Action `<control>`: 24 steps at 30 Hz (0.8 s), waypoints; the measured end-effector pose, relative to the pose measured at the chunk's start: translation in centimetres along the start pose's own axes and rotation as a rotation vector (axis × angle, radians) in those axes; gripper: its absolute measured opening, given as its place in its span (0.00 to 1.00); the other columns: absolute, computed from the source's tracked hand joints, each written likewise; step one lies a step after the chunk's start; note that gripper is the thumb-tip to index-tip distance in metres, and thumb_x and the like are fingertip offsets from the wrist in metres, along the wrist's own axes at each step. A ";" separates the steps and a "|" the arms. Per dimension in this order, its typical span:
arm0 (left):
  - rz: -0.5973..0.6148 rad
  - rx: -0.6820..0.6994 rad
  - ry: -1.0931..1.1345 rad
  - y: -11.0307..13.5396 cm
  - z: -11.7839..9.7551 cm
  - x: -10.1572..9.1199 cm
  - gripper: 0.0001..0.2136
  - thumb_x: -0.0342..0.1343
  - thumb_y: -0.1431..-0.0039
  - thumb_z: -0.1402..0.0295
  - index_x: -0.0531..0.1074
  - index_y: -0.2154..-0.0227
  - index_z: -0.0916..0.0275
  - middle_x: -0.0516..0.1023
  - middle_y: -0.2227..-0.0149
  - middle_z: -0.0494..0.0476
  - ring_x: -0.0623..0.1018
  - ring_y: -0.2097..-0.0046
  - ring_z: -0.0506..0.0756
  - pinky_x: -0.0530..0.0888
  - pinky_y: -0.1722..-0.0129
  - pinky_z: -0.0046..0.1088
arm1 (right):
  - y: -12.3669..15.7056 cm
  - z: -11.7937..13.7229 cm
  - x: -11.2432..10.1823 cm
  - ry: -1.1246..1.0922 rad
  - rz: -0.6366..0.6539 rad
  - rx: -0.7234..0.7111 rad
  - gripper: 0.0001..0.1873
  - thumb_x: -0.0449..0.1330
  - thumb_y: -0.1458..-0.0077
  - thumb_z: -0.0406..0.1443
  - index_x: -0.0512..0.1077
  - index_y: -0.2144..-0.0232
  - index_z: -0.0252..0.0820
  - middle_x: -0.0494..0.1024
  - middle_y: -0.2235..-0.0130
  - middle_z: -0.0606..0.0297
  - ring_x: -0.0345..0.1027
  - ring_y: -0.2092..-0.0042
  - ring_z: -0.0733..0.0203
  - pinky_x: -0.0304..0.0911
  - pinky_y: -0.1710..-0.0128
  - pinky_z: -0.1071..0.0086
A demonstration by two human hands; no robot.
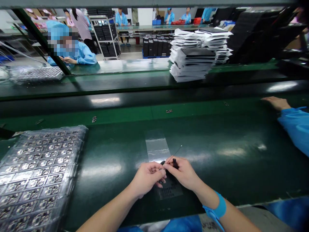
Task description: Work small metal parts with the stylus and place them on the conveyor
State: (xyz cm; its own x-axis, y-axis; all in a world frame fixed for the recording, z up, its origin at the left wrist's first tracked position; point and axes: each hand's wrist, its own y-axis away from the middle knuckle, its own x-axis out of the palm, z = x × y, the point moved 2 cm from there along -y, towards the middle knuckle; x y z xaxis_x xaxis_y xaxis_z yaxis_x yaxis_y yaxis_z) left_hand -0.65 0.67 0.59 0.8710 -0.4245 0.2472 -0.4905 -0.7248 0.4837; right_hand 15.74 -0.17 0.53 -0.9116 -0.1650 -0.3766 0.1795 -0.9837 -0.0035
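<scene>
My left hand (147, 178) is closed in a pinch on a small circuit board (162, 180), mostly hidden by the fingers. Touching it at the fingertips, my right hand (184, 174) is also closed and pinches a thin dark cable (178, 150). The cable's free end sticks up to the right and has a tiny light tip. A short black piece (175, 163) shows at the right fingers; how it joins the cable, I cannot tell. Beneath both hands, a clear plastic sheet or bag (157, 149) with dark printing at its near end lies on the green bench (116, 193).
At left, stacked clear trays (82, 135) carry rows of circuit boards. Loose boards (169, 111) lie along the bench's back strip, before a dark belt (135, 98). A co-worker's hand (277, 103) rests at right. White packets (193, 64) are piled beyond; another person (84, 54) sits opposite.
</scene>
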 end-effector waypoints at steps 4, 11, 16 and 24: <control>-0.001 -0.025 -0.042 -0.1 0.3 -0.1 0.13 0.63 0.50 0.60 0.73 0.73 0.66 0.74 0.75 0.53 0.74 0.74 0.49 0.72 0.77 0.23 | 0.0 0.2 -0.2 -0.007 -0.019 -0.008 0.10 0.58 0.42 0.37 0.71 0.74 0.42 0.75 0.74 0.67 0.68 0.71 0.61 0.64 0.68 0.70; -0.024 0.020 -0.010 -0.2 0.2 -0.3 0.09 0.60 0.47 0.63 0.74 0.73 0.65 0.79 0.72 0.56 0.77 0.69 0.51 0.70 0.70 0.22 | 2.5 0.1 -2.5 0.100 -0.245 -0.075 0.18 0.46 0.34 0.41 0.70 0.71 0.42 0.73 0.70 0.63 0.69 0.67 0.57 0.64 0.65 0.67; -0.020 0.055 -0.024 0.0 0.3 0.4 0.09 0.60 0.47 0.63 0.76 0.74 0.65 0.81 0.70 0.57 0.78 0.66 0.53 0.70 0.64 0.26 | 5.7 -1.6 -2.1 0.094 -0.061 0.083 0.20 0.49 0.34 0.40 0.72 0.75 0.41 0.77 0.70 0.62 0.73 0.70 0.58 0.67 0.67 0.68; 0.027 0.031 -0.036 0.3 1.2 1.3 0.11 0.62 0.47 0.60 0.76 0.73 0.63 0.82 0.59 0.62 0.78 0.53 0.59 0.70 0.51 0.33 | 7.5 -2.6 -1.6 -0.012 -0.046 0.172 0.07 0.59 0.41 0.37 0.75 0.64 0.40 0.77 0.73 0.64 0.73 0.72 0.59 0.70 0.71 0.70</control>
State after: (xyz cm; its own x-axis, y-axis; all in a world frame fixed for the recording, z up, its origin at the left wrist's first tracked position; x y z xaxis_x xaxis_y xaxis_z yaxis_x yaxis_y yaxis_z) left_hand 0.32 -0.72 0.05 0.8561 -0.4633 0.2290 -0.5151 -0.7291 0.4507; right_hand 19.51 -7.12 -1.26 -0.9219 -0.1194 -0.3686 0.0726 -0.9877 0.1384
